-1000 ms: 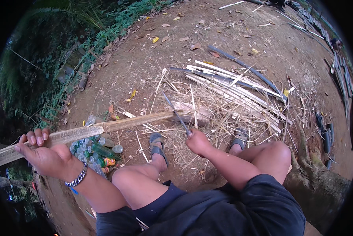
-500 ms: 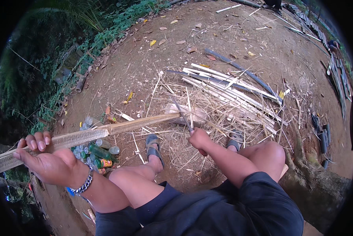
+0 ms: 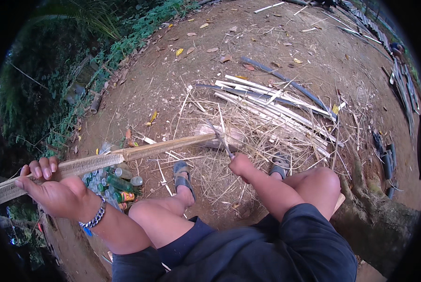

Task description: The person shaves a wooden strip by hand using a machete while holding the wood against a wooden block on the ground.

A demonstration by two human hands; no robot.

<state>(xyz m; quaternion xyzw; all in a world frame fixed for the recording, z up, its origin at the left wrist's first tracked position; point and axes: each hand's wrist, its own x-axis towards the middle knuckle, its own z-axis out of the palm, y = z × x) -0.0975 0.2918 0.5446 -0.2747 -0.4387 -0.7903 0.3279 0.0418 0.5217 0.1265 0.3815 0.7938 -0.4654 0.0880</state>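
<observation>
Seen from above, a seated person worked over brown earth (image 3: 144, 94). The left hand (image 3: 57, 190), with a chain bracelet (image 3: 95, 214) at its wrist, had its grip wrapped around a long, pale wooden length (image 3: 100, 162). That length slanted from the left edge to a wooden block (image 3: 234, 136) on the ground, ahead of and between the feet. The right hand (image 3: 242, 167) had its grip closed around the handle of a narrow-bladed knife (image 3: 223, 139), whose blade crossed the length's end at the block; whether the edge had bitten in could not be told.

The blade itself seemed the main hazard. If it glanced off the wood or block, it could have swung toward the right sandal (image 3: 280, 164) or the shin above it, since both were near the right hand. The left hand held the length well away from the blade, which spared its fingers but gave little control: the wood could have rolled or skidded under uneven pressure. Had that grip slackened, the length could have dropped onto the glass bottles (image 3: 114, 182) beneath it. Loose shavings (image 3: 257, 150) around the block, beside pale strips (image 3: 276, 113), could have made footing slippery.
</observation>
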